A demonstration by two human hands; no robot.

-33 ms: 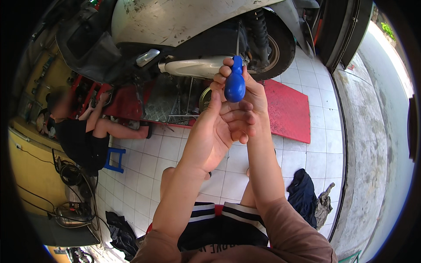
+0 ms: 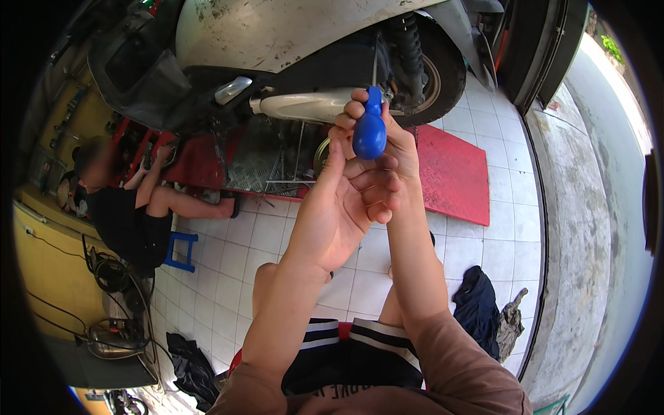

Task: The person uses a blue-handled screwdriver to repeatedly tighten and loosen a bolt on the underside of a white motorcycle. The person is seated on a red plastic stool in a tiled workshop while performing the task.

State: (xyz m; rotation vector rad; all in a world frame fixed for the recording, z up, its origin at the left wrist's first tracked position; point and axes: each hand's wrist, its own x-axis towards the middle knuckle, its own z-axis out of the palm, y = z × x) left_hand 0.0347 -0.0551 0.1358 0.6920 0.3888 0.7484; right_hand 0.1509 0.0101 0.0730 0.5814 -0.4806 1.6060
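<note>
My right hand is closed round the blue handle of a screwdriver, its fingers wrapping behind and past the handle's left side. The thin metal shaft points away toward the scooter, beside its rear shock absorber; what the tip meets is hidden. Just below the handle, my left hand is palm up and holds nothing. Its thumb stands apart and its loosely bent fingers overlap my right wrist.
The scooter's rear wheel stands above a red lift platform. At left, another person sits working near a blue stool. Dark cloth lies on the tiles at right; hoses and a compressor stand lower left.
Both hands and the screwdriver handle have shifted very slightly left and up. The grip looks the same.
</note>
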